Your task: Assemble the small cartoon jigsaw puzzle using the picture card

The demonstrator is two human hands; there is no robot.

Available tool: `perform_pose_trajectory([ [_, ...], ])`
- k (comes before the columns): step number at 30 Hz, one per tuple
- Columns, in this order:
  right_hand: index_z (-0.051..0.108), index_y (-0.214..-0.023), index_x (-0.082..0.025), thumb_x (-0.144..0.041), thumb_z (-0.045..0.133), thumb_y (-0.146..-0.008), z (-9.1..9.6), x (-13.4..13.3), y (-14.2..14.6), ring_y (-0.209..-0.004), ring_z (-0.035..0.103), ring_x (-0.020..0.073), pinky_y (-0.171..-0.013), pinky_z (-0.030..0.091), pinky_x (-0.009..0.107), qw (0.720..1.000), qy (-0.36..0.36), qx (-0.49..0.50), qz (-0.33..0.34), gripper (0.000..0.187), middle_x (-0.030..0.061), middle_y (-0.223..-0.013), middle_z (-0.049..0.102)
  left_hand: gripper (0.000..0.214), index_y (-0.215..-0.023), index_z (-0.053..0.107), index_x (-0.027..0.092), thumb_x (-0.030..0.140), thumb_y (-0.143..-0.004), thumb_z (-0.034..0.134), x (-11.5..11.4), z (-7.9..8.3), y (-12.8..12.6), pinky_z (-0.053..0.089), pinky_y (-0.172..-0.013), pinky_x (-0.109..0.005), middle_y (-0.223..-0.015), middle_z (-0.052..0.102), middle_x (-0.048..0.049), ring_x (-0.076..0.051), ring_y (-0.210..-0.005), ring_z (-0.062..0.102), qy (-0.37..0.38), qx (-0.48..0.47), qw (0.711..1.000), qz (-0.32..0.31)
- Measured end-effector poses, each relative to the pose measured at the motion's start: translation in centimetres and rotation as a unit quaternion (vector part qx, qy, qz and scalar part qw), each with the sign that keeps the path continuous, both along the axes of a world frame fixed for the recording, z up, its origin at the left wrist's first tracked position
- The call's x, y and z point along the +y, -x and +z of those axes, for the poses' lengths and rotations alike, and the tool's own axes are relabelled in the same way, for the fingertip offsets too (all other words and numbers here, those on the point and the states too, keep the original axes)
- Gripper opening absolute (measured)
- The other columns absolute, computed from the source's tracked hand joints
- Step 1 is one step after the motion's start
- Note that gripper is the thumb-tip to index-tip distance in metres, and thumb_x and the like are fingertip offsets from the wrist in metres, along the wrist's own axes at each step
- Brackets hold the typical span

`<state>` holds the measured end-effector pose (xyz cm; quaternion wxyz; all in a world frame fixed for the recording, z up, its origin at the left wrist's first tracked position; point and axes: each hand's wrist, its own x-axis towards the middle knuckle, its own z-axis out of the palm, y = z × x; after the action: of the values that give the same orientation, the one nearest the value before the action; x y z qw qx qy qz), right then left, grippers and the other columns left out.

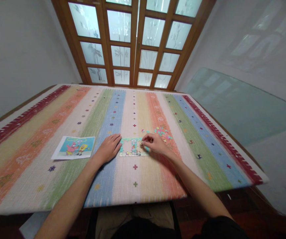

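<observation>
A partly assembled jigsaw puzzle (132, 148) lies on the striped tablecloth (113, 179) in front of me. My left hand (109, 148) rests flat beside its left edge, fingers stretched out and touching the puzzle's corner. My right hand (155, 143) sits at the puzzle's right edge with fingertips pinched together on a small puzzle piece (142, 143). A scatter of loose puzzle pieces (163, 132) lies just beyond my right hand.
A printed reference picture (74, 147) with cartoon characters lies to the left of my left hand. A wooden-framed glass door (133, 43) stands behind the table's far edge. A glass sheet (242, 109) leans against the right wall.
</observation>
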<state>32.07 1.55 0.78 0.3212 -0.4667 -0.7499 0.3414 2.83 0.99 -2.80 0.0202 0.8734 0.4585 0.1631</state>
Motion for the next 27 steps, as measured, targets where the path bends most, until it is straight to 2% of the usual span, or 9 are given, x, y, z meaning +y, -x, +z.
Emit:
perform_pose_trajectory([
  [5, 0.073, -0.082, -0.016, -0.019, 0.068, -0.081, -0.2, -0.5, 1.0, -0.063, 0.059, 0.0135, -0.063, 0.043, 0.026, 0.999, 0.013, -0.030, 0.014, 0.006, 0.0017, -0.070, 0.070, 0.046, -0.135, 0.057, 0.009, 0.035, -0.104, 0.035, 0.0, 0.1, -0.1, 0.043, -0.113, -0.050, -0.141, 0.059, -0.0184, -0.031, -0.133, 0.053, -0.001, 0.006, 1.000, 0.005],
  [9, 0.075, -0.083, -0.016, -0.017, 0.068, -0.082, -0.4, -0.4, 1.4, -0.061, 0.058, 0.0129, -0.063, 0.042, 0.025, 0.997, -0.010, -0.075, 0.016, 0.007, 0.0015, -0.070, 0.070, 0.046, -0.135, 0.057, 0.009, 0.036, -0.105, 0.035, -0.1, 0.2, -0.1, 0.043, -0.113, -0.049, -0.140, 0.060, -0.0185, -0.030, -0.133, 0.053, 0.001, 0.004, 1.000, 0.007],
  [19, 0.075, -0.081, -0.017, -0.013, 0.068, -0.082, -0.9, -0.7, 1.8, -0.076, 0.060, 0.0177, -0.074, 0.042, 0.030, 0.985, -0.094, -0.145, 0.004, 0.008, 0.0051, -0.078, 0.072, 0.047, -0.135, 0.057, 0.010, 0.036, -0.104, 0.034, -0.2, 0.3, -0.1, 0.043, -0.113, -0.050, -0.141, 0.060, -0.0180, -0.030, -0.132, 0.053, 0.003, -0.003, 1.000, 0.001],
  [27, 0.076, -0.086, -0.017, -0.015, 0.070, -0.082, -0.4, -0.8, 1.3, -0.085, 0.057, 0.0197, -0.082, 0.042, 0.033, 0.975, -0.134, -0.170, 0.042, 0.008, 0.0047, -0.082, 0.064, 0.047, -0.135, 0.057, 0.011, 0.037, -0.104, 0.033, -0.2, 0.5, -0.2, 0.042, -0.114, -0.050, -0.141, 0.059, -0.0171, -0.030, -0.132, 0.053, 0.004, -0.001, 1.000, 0.002],
])
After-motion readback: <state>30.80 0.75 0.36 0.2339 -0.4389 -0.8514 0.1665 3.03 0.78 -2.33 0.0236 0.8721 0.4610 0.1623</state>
